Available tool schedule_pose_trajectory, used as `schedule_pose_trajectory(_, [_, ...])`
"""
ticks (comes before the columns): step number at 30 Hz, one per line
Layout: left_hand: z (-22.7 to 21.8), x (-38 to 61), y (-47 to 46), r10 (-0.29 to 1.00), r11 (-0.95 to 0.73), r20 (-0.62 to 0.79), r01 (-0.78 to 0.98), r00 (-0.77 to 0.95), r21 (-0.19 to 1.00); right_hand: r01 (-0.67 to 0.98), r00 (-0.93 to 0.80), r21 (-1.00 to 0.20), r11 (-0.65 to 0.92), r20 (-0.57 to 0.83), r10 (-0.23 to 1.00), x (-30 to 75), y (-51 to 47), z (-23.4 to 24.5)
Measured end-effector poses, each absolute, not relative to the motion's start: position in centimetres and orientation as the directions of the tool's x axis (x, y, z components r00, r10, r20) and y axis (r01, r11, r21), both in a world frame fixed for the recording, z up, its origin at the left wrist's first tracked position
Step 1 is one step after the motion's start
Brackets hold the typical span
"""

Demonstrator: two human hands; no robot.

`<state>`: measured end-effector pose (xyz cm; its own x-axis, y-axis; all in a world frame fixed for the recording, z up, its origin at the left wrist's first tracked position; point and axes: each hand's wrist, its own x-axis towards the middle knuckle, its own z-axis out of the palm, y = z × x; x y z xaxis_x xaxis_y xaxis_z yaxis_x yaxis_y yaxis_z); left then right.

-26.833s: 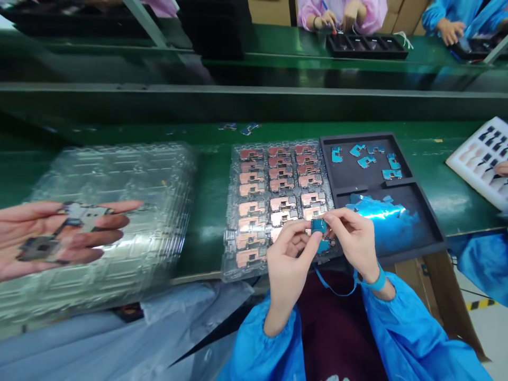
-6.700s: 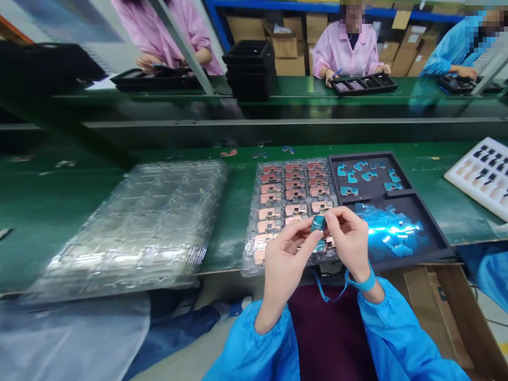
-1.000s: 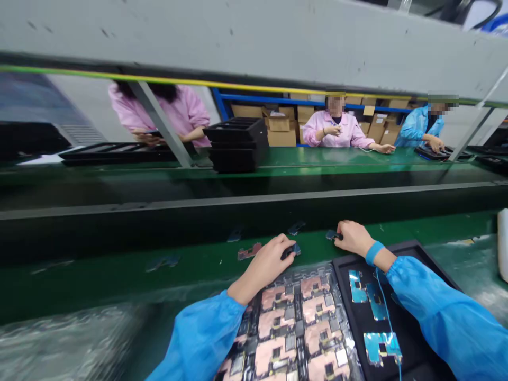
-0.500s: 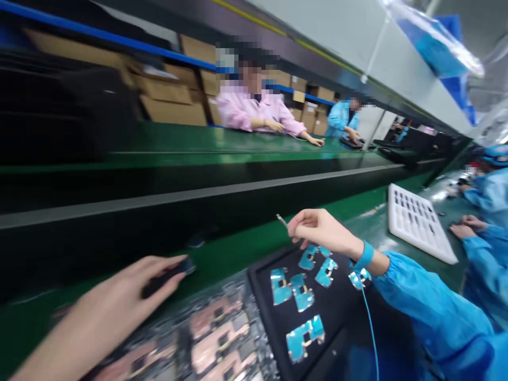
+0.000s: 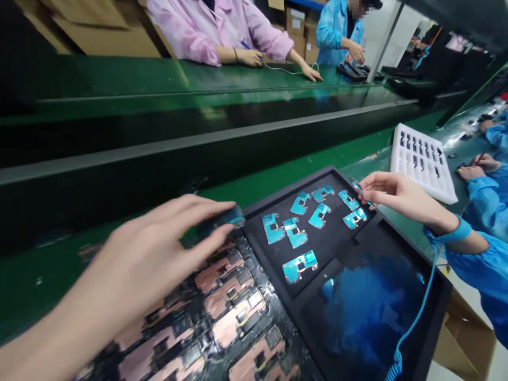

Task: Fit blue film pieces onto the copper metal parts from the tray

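Note:
My left hand (image 5: 159,254) hovers over the clear blister tray (image 5: 222,323) of copper-coloured parts, its fingers pinched on a small dark-and-blue part (image 5: 232,216). My right hand (image 5: 391,193) reaches over the far right corner of the black tray (image 5: 436,296). Its fingertips pinch a small blue-filmed part (image 5: 357,186) beside several others (image 5: 299,264) lying in the tray's upper compartment. A blue wrist strap (image 5: 452,233) with a coiled cord sits on my right wrist.
The tray's lower compartment holds a heap of blue film scraps (image 5: 369,307). A white tray (image 5: 423,161) of small dark parts lies to the right, by another person's hands (image 5: 470,172). Beyond the dark conveyor (image 5: 198,132), people in pink and blue coats work.
My view swung down and right. My right hand came down from above the belt to the black tray's far corner. My left hand drew back over the blister tray with its part.

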<state>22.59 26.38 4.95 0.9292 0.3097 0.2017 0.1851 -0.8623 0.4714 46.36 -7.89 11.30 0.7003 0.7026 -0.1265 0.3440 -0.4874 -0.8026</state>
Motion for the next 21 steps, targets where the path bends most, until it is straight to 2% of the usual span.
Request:
schedule_pose_trajectory(4, [5.5,25.4,21.5,0.153,-0.879,0.135,0.072,0.979,0.472,0.665,0.582,-0.573,-0.479,-0.005,0.813,47.7,-7.6,8.8])
schedule_pose_trajectory(7, [4.7,27.4,19.0,0.089,-0.888,0.081,0.042,0.993,0.457,0.874,0.364,-0.348,-0.339,0.006,0.932,48.0,-7.2,7.6])
schedule_pose_trajectory(9, [4.1,28.3,17.7,0.067,-0.897,0.042,0.042,0.997,0.441,0.939,0.23,-0.252,-0.232,-0.039,0.973,47.8,-6.8,7.1])
schedule_pose_trajectory(15, [3.2,28.7,15.5,0.061,-0.911,-0.033,0.069,0.998,0.406,0.983,-0.017,-0.186,-0.007,-0.129,0.991,45.9,-6.1,5.5])
schedule_pose_trajectory(21, [3.1,30.0,14.6,0.107,-0.907,0.01,0.093,0.994,0.41,0.993,0.016,-0.116,-0.018,-0.016,1.0,45.3,-6.6,3.9])
